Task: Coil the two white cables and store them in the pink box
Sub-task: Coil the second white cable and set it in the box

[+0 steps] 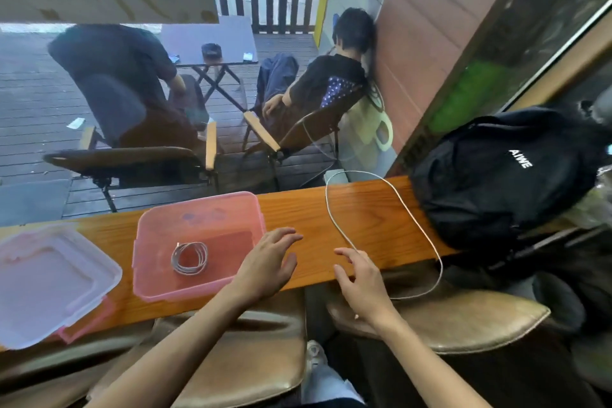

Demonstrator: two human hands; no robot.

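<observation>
A pink box [198, 209] stands open on the narrow wooden counter [364, 209]. One white cable lies coiled [189, 258] inside it. My left hand [268, 262] hovers just right of the box, fingers spread, holding nothing. A second white cable [410, 212] lies uncoiled in one big loop across the counter, and part of it hangs over the near edge. My right hand [361, 278] is at the loop's near left end; the cable runs to its fingertips, which touch or lightly pinch it.
The box's clear lid [49, 281] with pink clasps lies at the left end of the counter. A black backpack [503, 172] fills the right end. Brown padded stools [463, 321] sit below me. Behind the glass, two people sit in chairs.
</observation>
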